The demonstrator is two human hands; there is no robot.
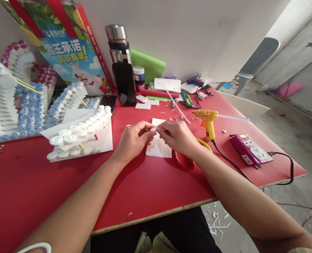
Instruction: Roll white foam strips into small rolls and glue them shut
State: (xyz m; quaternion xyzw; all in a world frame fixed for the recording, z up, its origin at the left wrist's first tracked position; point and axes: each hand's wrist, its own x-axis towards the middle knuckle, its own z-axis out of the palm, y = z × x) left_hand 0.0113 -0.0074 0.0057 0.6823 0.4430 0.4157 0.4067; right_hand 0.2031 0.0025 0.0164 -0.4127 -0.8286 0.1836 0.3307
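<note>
Fingertips of my left hand (136, 138) are closed in a pinch on a small white roll (153, 129). Close beside it, my right hand (177, 136) pinches the thin white strip (160, 128) that runs from the roll. Both hands meet above a white sheet (158, 151) lying on the red table. Under my right hand and forearm are scissors with a red and yellow handle (184, 165); their blades are mostly hidden. Left of my hands stands a white board piece (107, 138) carrying rows of white rolled flowers (71, 138).
A yellow glue gun (208, 124) with a clear stick stands right of my hands, near a purple power strip (251, 149). Behind are a steel bottle (116, 35), an upright phone (124, 84) and a green cutter (187, 98). Blue-and-white rolled pieces (32, 109) crowd the left.
</note>
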